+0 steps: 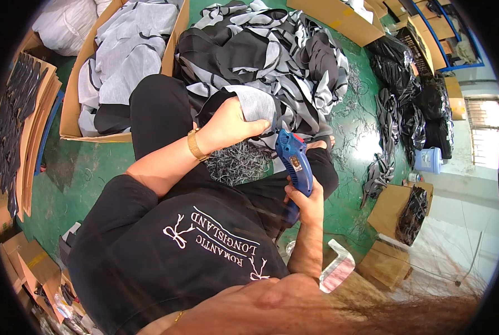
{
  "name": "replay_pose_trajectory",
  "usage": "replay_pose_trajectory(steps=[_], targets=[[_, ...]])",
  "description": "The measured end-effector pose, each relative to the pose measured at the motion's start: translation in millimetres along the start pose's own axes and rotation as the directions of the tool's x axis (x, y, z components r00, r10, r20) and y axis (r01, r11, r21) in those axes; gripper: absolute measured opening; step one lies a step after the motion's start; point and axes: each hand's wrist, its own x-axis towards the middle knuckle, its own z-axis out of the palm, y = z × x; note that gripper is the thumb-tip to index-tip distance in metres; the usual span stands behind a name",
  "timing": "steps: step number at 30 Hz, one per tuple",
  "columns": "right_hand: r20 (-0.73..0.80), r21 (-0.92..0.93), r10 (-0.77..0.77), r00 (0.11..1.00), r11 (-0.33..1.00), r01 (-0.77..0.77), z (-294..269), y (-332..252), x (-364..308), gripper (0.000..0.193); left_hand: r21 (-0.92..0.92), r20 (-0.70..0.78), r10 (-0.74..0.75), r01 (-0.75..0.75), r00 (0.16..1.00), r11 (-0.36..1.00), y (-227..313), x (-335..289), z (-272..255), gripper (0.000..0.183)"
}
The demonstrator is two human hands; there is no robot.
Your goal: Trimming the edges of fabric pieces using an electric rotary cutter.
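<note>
My left hand [227,127] pinches a piece of grey and black fabric [254,101] between thumb and fingers, above my crossed legs. In my right hand [307,202] is a blue handheld power tool [293,159], gripped round its handle. The tool's head points up at the fabric edge, close to my left thumb; its working tip is too small to make out. Thin grey and black fabric trimmings [238,164] lie piled on the floor below my left hand. Just beyond my hands spreads a large heap of grey and black fabric pieces [260,47].
A cardboard box [69,118] of grey fabric stands at the far left. Another carton [344,25] is at the far right. Black plastic bags [397,70], a pale blue bucket [428,160] and a box [386,215] line the right. Loose strips litter the green floor [347,167].
</note>
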Motion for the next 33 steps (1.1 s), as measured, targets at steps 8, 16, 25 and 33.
replay_pose_trajectory(steps=[8, 16, 25, 33], targets=[[-0.009, -0.065, -0.046, 0.999, 0.997, 0.045, 2, -15, 8, 0.028, 0.241, 0.041, 0.115, -0.122, 0.993, 0.963, 0, -7, 9, 0.018], [-0.106, 0.045, -0.198, 0.974, 0.978, 0.204, 28, -37, 44, 0.031, -0.196, 0.205, -0.172, 0.213, 0.963, 0.957, -15, -10, 9, 0.032], [-0.054, -0.223, -0.249, 0.967, 0.947, 0.231, 41, -26, 63, 0.028, -0.635, 0.154, -0.333, 0.351, 0.930, 0.689, -15, -8, 23, 0.029], [0.124, 0.325, -0.006, 0.992, 0.945, -0.035, 2, 6, 24, 0.036, -0.725, 0.237, -0.394, 0.431, 0.888, 0.536, -34, 1, 1, 0.022]])
